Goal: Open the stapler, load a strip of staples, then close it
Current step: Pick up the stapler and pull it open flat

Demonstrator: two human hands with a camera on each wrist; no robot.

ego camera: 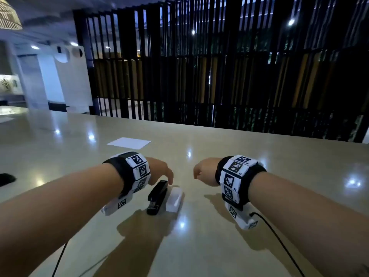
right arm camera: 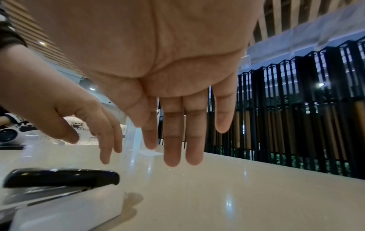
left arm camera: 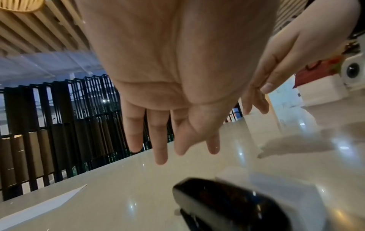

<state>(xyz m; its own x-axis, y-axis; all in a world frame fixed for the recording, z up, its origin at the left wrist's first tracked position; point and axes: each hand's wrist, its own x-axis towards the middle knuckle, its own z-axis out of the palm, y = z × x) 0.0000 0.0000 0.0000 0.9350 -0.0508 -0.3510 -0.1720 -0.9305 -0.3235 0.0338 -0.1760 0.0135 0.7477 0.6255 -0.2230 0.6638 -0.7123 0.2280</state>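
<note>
A black stapler point(ego camera: 157, 197) lies closed on the glossy beige table point(ego camera: 199, 246), with a white staple box point(ego camera: 174, 199) right beside it. My left hand point(ego camera: 159, 170) hovers over the stapler's far end, fingers relaxed and straight, holding nothing. My right hand point(ego camera: 204, 171) hangs to the right of the box, apart from it, fingers extended and empty. In the left wrist view the stapler point(left arm camera: 227, 204) sits below my left hand point(left arm camera: 177, 140). In the right wrist view the stapler point(right arm camera: 61, 177) and the box point(right arm camera: 67, 207) lie low left, under my right hand point(right arm camera: 177, 140).
A white sheet of paper point(ego camera: 128, 142) lies farther back on the table. A dark object point(ego camera: 6, 178) sits at the left edge. Cables point(ego camera: 279, 242) trail from both wristbands toward me. A black slatted screen point(ego camera: 219, 66) stands behind the table's far edge.
</note>
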